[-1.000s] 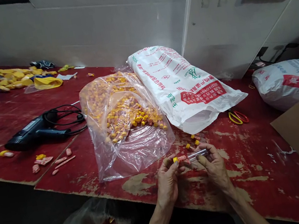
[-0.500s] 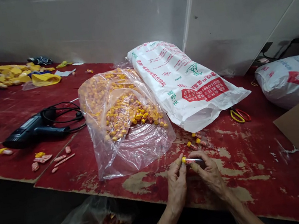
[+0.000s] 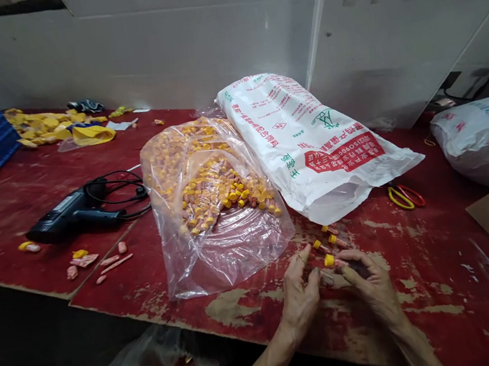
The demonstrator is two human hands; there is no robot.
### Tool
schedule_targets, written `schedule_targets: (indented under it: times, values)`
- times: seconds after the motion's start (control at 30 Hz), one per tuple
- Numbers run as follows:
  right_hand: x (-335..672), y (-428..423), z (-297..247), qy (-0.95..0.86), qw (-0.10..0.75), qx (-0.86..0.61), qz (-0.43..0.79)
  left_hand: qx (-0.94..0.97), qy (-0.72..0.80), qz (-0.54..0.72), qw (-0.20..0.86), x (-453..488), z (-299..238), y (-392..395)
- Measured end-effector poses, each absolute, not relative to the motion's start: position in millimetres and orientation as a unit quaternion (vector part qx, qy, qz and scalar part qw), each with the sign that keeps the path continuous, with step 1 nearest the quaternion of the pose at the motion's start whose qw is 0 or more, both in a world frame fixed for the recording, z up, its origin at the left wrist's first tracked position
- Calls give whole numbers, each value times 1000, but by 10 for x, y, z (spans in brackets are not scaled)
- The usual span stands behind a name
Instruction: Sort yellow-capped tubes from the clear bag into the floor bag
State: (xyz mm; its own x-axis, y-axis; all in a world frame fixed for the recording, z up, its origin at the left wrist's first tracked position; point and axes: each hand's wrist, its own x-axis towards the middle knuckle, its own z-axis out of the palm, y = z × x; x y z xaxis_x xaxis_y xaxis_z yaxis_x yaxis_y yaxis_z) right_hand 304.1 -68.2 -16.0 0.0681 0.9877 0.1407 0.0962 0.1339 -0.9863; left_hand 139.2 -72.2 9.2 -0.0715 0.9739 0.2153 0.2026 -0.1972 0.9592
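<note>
Two hands over the desk (image 3: 445,250): left hand (image 3: 299,301) spread, right hand (image 3: 372,286) pinching a yellow-capped piece (image 3: 329,260); clear bag (image 3: 225,251) of similar pieces to far left.

Dim, flat indoor light, soft shadow under the hands (image 3: 299,301), glare on the plastic bag (image 3: 231,250), bowed edges.

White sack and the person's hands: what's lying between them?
Head view: yellow-capped pieces lie on the red table between the white sack and the left hand and right hand.
</note>
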Motion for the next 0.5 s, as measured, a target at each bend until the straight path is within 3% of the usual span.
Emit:
schedule_targets:
  times: [0.2,0.33,0.5]
  values:
    - [3362,-580,-574,-648,464,-574,190,558,681,458,122,882,6,-7]
    - [3390,-543,-735,-710,440,-544,79,548,722,415,81,625,-16,560]
    - [3397,-233,-576,-698,461,-546,35,550,739,383,64,627,8,1015]
